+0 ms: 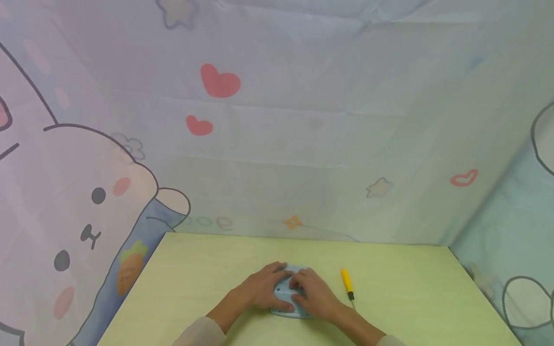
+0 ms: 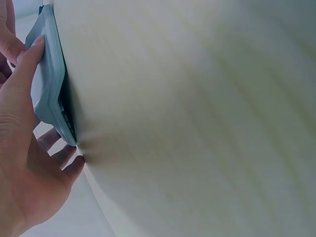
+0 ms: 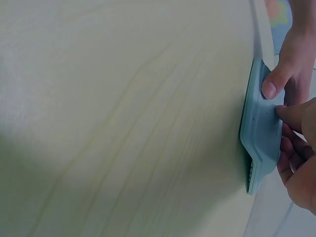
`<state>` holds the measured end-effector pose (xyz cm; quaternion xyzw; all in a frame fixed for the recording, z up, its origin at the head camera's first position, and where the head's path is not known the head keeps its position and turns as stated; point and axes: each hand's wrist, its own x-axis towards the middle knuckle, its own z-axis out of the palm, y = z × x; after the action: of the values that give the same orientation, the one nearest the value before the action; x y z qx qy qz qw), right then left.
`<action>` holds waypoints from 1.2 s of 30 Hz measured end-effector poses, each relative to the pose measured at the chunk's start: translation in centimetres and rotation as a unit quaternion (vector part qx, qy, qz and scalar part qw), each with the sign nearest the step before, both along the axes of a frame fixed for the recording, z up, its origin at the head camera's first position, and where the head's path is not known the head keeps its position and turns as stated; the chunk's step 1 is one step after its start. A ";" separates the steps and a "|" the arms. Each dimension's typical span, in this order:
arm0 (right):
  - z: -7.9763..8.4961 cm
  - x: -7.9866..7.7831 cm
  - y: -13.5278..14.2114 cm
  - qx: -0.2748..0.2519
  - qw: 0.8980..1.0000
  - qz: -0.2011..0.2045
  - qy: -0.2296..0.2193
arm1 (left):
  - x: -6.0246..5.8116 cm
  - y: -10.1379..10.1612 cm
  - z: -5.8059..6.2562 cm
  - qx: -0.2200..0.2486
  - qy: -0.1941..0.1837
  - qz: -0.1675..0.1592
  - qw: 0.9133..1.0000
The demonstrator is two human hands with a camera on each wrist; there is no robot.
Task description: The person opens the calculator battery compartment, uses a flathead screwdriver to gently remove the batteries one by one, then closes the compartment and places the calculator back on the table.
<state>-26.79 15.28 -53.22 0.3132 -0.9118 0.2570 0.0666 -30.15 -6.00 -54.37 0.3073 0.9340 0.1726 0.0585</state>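
Note:
A light blue plastic case (image 1: 283, 293) with small dark holes in its upper face lies on the table. My left hand (image 1: 267, 287) holds it from the left, the thumb on its upper face and the other fingers around its edge, as the left wrist view shows with the case (image 2: 52, 74). My right hand (image 1: 318, 295) is over the middle and right part of the case, its fingers bent and the thumb touching the surface. In the right wrist view the case (image 3: 264, 126) sits beneath both hands. Whether anything small is between the right fingertips is hidden.
To the right of the hands lies a screwdriver (image 1: 347, 283) with a yellow handle, its shaft toward my right forearm. The pale yellow-green table (image 1: 207, 259) ends at a printed cloth (image 1: 277, 182) behind it and at both sides.

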 end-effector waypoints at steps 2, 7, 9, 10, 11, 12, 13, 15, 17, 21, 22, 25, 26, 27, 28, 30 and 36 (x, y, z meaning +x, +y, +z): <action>0.0 0.0 0.0 -0.004 1.000 0.003 -0.001 | 0.0 0.0 0.0 0.001 -0.002 0.001 1.000; -0.1 -0.1 0.0 -0.008 1.000 0.006 0.004 | 0.1 0.0 0.0 0.004 -0.006 0.004 1.000; -0.2 -0.2 0.0 -0.009 1.000 0.005 0.006 | 0.0 0.0 0.0 0.005 -0.008 0.005 1.000; -0.2 -0.2 0.0 -0.009 1.000 0.005 0.005 | 0.0 0.0 -0.1 0.005 -0.010 0.006 1.000; -0.2 -0.2 0.0 -0.010 1.000 0.004 0.004 | 0.0 0.0 -0.1 0.006 -0.011 0.006 1.000; -0.3 -0.2 -0.1 -0.011 1.000 0.004 0.005 | 0.0 0.0 -0.1 0.007 -0.012 0.007 1.000; -0.3 -0.2 -0.1 -0.011 1.000 0.003 0.005 | 0.0 0.0 -0.1 0.007 -0.013 0.007 1.000; -0.4 -0.1 -0.1 -0.015 1.000 0.002 0.006 | 0.0 0.1 -0.1 0.009 -0.014 0.006 1.000; -0.5 0.0 -0.1 -0.022 1.000 0.000 0.002 | 0.1 0.1 -0.1 0.010 -0.014 0.004 1.000; -0.8 0.1 0.1 -0.035 0.999 -0.003 -0.006 | 0.1 0.0 -0.1 0.009 -0.012 0.001 1.000; -0.8 0.1 0.2 -0.035 0.999 -0.007 -0.009 | 0.1 0.0 -0.2 0.008 -0.012 0.001 1.000; -1.0 -0.1 0.5 -0.035 0.999 -0.012 -0.014 | 0.1 0.1 -0.1 0.005 -0.010 0.002 1.000; -1.0 -0.2 0.6 -0.033 0.999 -0.012 -0.015 | 0.1 0.1 -0.1 0.005 -0.009 0.001 1.000; -1.0 -0.3 0.7 -0.033 0.999 -0.012 -0.019 | 0.1 0.1 -0.1 0.004 -0.009 0.001 1.000; -1.0 -0.4 0.8 -0.034 0.999 -0.010 -0.022 | 0.1 0.1 -0.1 0.004 -0.010 0.001 1.000; -0.9 -0.5 0.9 -0.034 0.999 -0.005 -0.025 | 0.0 0.1 -0.1 0.005 -0.010 0.001 1.000; -0.7 -0.8 0.8 -0.019 1.000 -0.007 -0.017 | -0.1 0.1 -0.2 0.009 -0.010 0.001 1.000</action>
<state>-27.57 16.13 -53.95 0.3012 -0.9098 0.2795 0.0586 -30.28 -5.91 -54.62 0.3047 0.9322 0.1844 0.0651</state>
